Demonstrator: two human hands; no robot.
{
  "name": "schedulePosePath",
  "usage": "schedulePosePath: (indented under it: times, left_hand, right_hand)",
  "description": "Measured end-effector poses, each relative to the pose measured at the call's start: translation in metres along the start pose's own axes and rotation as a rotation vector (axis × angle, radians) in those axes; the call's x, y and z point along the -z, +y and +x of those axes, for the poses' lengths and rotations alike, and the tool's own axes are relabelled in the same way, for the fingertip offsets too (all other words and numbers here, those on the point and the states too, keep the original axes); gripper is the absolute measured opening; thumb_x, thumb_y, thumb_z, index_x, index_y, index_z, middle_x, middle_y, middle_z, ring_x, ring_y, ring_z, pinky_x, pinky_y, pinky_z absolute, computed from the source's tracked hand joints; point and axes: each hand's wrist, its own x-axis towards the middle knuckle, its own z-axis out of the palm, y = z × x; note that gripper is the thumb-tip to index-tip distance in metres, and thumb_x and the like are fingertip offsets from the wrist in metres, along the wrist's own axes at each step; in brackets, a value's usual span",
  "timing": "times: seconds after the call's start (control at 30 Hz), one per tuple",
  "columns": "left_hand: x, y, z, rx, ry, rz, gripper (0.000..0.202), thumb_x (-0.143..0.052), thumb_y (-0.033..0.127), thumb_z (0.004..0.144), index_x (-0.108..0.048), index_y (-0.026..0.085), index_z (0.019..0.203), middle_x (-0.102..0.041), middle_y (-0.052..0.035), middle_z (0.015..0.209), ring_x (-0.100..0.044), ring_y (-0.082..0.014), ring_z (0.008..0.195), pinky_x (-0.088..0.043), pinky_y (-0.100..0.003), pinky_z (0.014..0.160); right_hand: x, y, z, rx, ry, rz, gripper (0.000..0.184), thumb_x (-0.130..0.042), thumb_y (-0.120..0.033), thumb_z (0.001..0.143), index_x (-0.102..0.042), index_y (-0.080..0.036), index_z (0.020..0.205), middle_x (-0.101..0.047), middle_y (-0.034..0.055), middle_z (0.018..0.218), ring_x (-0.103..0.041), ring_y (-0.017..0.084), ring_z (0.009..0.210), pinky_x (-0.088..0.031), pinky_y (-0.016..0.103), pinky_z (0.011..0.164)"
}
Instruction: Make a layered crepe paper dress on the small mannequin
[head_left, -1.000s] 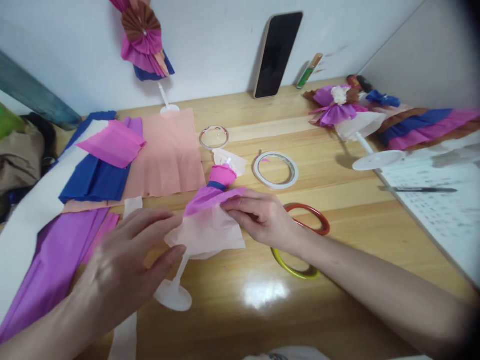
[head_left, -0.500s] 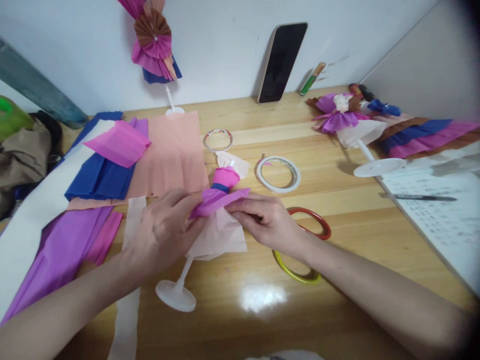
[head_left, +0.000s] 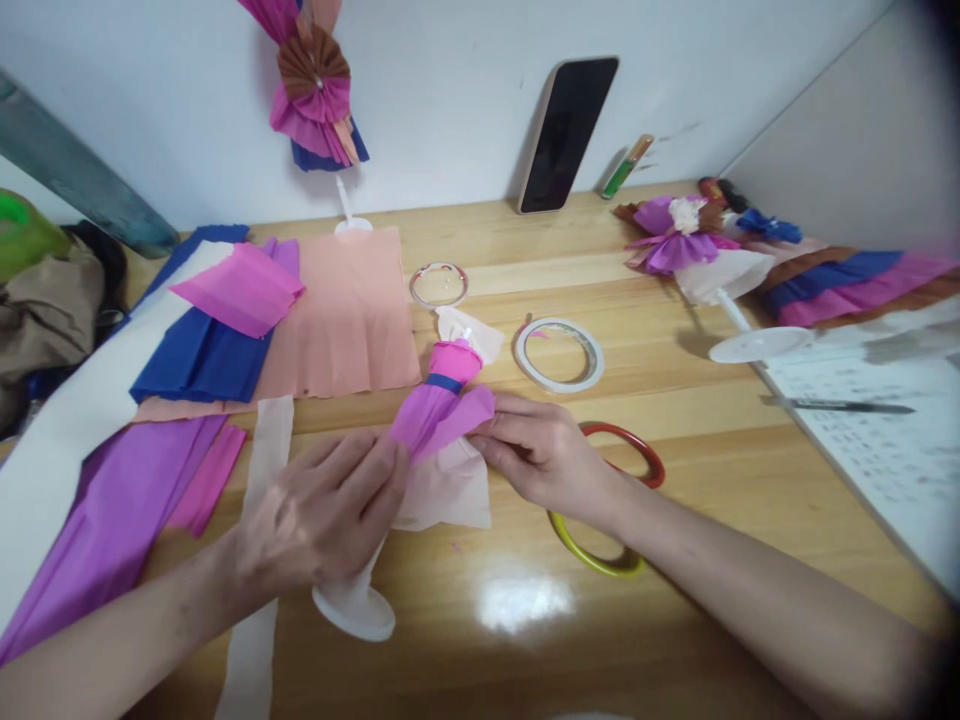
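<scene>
Between my hands a small paper doll dress (head_left: 454,362) lies tilted on a white stand (head_left: 360,610), with a pink top, a blue waistband (head_left: 444,383) and a pale skirt (head_left: 450,495). Over that skirt hangs a purple crepe paper piece (head_left: 431,415). My left hand (head_left: 337,505) is closed, pinching the purple paper's lower left side. With its fingertips, my right hand (head_left: 536,445) pinches the same paper's right corner. The stand's stem is partly hidden behind my left hand.
Crepe paper sheets (head_left: 345,310) lie at left beside a pale strip (head_left: 259,560). Tape rolls (head_left: 596,355) and red and yellow rings (head_left: 656,460) sit at right. A phone (head_left: 570,135) leans on the wall. Finished paper figures (head_left: 315,90) stand behind; a notebook (head_left: 862,440) holds a pen (head_left: 855,406).
My left hand has moved down, drawing the purple paper's left side lower over the skirt. The blue waistband shows more fully. My right hand keeps its pinch, nearly in place.
</scene>
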Motion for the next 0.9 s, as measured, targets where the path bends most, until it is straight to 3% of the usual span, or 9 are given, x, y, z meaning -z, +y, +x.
schedulePosePath:
  times: [0.17, 0.23, 0.3, 0.4, 0.53, 0.63, 0.7, 0.77, 0.9]
  left_hand:
    - [-0.005, 0.004, 0.01, 0.158, -0.011, -0.237, 0.043, -0.058, 0.028, 0.09, -0.053, 0.004, 0.124, -0.064, -0.0195, 0.121, -0.057, -0.0315, 0.117, -0.053, -0.046, 0.095]
    - [-0.006, 0.006, 0.015, 0.25, -0.036, -0.373, 0.047, -0.056, 0.035, 0.091, -0.051, 0.004, 0.126, -0.065, -0.0193, 0.118, -0.058, -0.0293, 0.114, -0.055, -0.046, 0.093]
    - [-0.007, 0.008, 0.018, 0.295, -0.045, -0.457, 0.04, -0.055, 0.03, 0.092, -0.051, 0.007, 0.124, -0.067, -0.0165, 0.113, -0.062, -0.0254, 0.107, -0.058, -0.042, 0.087]
    - [-0.005, 0.008, 0.02, 0.234, -0.034, -0.475, 0.028, -0.053, 0.02, 0.092, -0.056, 0.009, 0.117, -0.069, -0.0139, 0.108, -0.063, -0.0236, 0.104, -0.058, -0.039, 0.085]
    - [-0.003, 0.007, 0.021, 0.08, -0.047, -0.344, 0.023, -0.053, 0.017, 0.091, -0.059, 0.007, 0.111, -0.07, -0.0133, 0.1, -0.064, -0.0253, 0.099, -0.057, -0.042, 0.085]
    - [-0.005, 0.006, 0.019, 0.041, -0.09, -0.285, 0.024, -0.05, 0.012, 0.091, -0.058, 0.008, 0.114, -0.069, -0.0131, 0.103, -0.063, -0.0251, 0.1, -0.056, -0.042, 0.087]
    - [-0.006, 0.006, 0.017, 0.037, -0.094, -0.288, 0.028, -0.045, 0.009, 0.092, -0.057, 0.007, 0.117, -0.067, -0.0138, 0.106, -0.061, -0.0248, 0.103, -0.055, -0.041, 0.087]
    - [-0.007, 0.005, 0.014, 0.046, -0.084, -0.309, 0.031, -0.042, 0.007, 0.092, -0.056, 0.006, 0.12, -0.066, -0.0151, 0.108, -0.06, -0.0252, 0.107, -0.054, -0.04, 0.088]
    - [-0.012, 0.008, 0.007, 0.115, -0.072, -0.356, 0.038, -0.045, 0.007, 0.089, -0.052, 0.007, 0.127, -0.063, -0.0165, 0.113, -0.056, -0.0272, 0.111, -0.052, -0.042, 0.092]
  right_hand:
    - [0.0, 0.002, 0.0, 0.001, -0.008, 0.037, 0.024, -0.051, -0.01, 0.089, -0.07, -0.017, 0.102, -0.071, 0.0099, 0.097, -0.067, 0.018, 0.089, -0.055, 0.03, 0.073]
    - [0.0, 0.002, 0.0, -0.003, -0.015, 0.041, 0.023, -0.051, -0.01, 0.089, -0.07, -0.016, 0.101, -0.071, 0.0104, 0.097, -0.067, 0.018, 0.089, -0.055, 0.03, 0.073]
    - [0.001, 0.002, 0.001, -0.013, -0.024, 0.041, 0.022, -0.05, -0.011, 0.09, -0.071, -0.015, 0.098, -0.07, 0.0102, 0.093, -0.066, 0.018, 0.084, -0.054, 0.03, 0.07]
    - [0.003, 0.001, 0.003, -0.026, -0.031, 0.035, 0.021, -0.05, -0.015, 0.092, -0.071, -0.015, 0.09, -0.067, 0.0082, 0.081, -0.064, 0.016, 0.075, -0.052, 0.028, 0.064]
    - [0.006, 0.0, 0.005, -0.05, -0.046, 0.076, 0.021, -0.049, -0.015, 0.091, -0.07, -0.016, 0.086, -0.066, 0.0069, 0.08, -0.063, 0.017, 0.078, -0.051, 0.029, 0.068]
    - [0.007, 0.0, 0.005, -0.145, -0.029, 0.132, 0.017, -0.052, -0.016, 0.088, -0.067, -0.018, 0.079, -0.063, 0.0031, 0.073, -0.06, 0.014, 0.067, -0.048, 0.026, 0.061]
    - [0.008, 0.0, 0.005, -0.248, 0.054, 0.129, 0.01, -0.057, -0.017, 0.084, -0.063, -0.018, 0.075, -0.06, 0.0, 0.068, -0.055, 0.012, 0.058, -0.044, 0.024, 0.054]
    - [0.009, -0.001, 0.006, -0.302, 0.157, 0.077, 0.005, -0.062, -0.016, 0.079, -0.061, -0.019, 0.082, -0.059, -0.0009, 0.071, -0.053, 0.012, 0.058, -0.043, 0.024, 0.052]
    - [0.006, -0.002, 0.015, -0.124, 0.178, 0.014, 0.044, -0.063, -0.01, 0.077, -0.054, -0.022, 0.119, -0.063, 0.0084, 0.108, -0.061, 0.021, 0.094, -0.052, 0.034, 0.074]
